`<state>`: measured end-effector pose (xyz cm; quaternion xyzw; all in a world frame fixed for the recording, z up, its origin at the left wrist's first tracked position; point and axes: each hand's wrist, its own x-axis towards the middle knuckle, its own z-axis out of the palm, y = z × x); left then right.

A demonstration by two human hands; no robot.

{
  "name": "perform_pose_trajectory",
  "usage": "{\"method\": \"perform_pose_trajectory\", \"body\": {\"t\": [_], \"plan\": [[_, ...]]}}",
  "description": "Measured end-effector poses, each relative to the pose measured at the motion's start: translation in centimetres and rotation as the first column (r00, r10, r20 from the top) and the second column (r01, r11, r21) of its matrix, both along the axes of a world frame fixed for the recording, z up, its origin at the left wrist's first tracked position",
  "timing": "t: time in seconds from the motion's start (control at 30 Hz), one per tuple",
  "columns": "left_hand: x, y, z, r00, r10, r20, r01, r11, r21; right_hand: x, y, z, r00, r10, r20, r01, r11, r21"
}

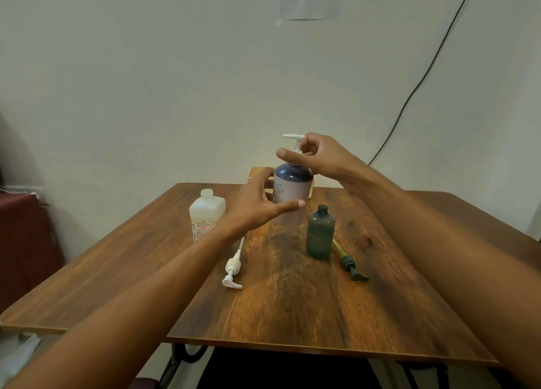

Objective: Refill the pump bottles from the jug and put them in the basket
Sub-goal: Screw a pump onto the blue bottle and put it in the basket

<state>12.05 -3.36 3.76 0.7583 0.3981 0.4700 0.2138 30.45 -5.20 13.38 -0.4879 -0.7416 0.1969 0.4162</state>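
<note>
A tall pump bottle (292,188) with a dark top and pale label is lifted above the table's far middle. My left hand (257,205) wraps around its body. My right hand (317,157) pinches the collar of its white pump head (294,138). A clear white bottle (206,214) without its pump stands to the left. Its white pump (232,268) lies flat on the table. A small dark green bottle (320,232) stands open to the right, with its green pump (351,264) lying beside it. A wooden basket (256,172) peeks out behind the held bottle.
The wooden table (292,300) has a second tabletop joined at the left. A wall stands close behind, with a black cable (424,75) hanging down it. A dark red cabinet (26,242) sits at the far left.
</note>
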Motion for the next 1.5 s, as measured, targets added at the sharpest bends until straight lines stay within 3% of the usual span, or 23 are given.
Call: {"method": "perform_pose_trajectory", "body": {"t": [0.1, 0.17, 0.43, 0.6, 0.7, 1.07, 1.5], "plan": [[0.0, 0.2, 0.0, 1.0, 0.007, 0.003, -0.007, 1.0, 0.001, 0.9, -0.4, 0.3, 0.986, 0.149, -0.072, -0.158, 0.978, -0.137], [0.1, 0.2, 0.1, 1.0, 0.009, 0.003, -0.009, 1.0, -0.004, 1.6, -0.4, 0.6, 0.979, 0.196, -0.064, -0.203, 0.969, -0.139], [0.6, 0.1, 0.2, 1.0, 0.002, -0.014, -0.001, 1.0, 0.014, 0.5, 0.6, -0.3, 0.996, -0.09, -0.005, 0.09, 0.989, 0.116], [0.6, 0.2, 0.6, 1.0, 0.013, 0.001, -0.013, 1.0, 0.015, 1.6, -0.6, 0.8, 0.995, 0.101, -0.019, -0.102, 0.992, -0.081], [0.5, 0.2, 0.8, 1.0, 0.015, 0.002, -0.015, 1.0, 0.017, 2.7, -0.6, 0.9, 0.984, 0.168, -0.056, -0.173, 0.98, -0.094], [1.2, -0.2, 1.7, 0.998, 0.025, 0.056, -0.028, 0.998, 0.047, 1.3, -0.4, 0.4, 0.984, -0.001, -0.18, 0.032, 0.986, 0.167], [0.2, 2.6, 5.5, 0.997, 0.07, 0.032, -0.072, 0.995, 0.067, 0.2, 2.9, 2.9, 0.972, -0.033, -0.232, 0.07, 0.985, 0.155]]}}
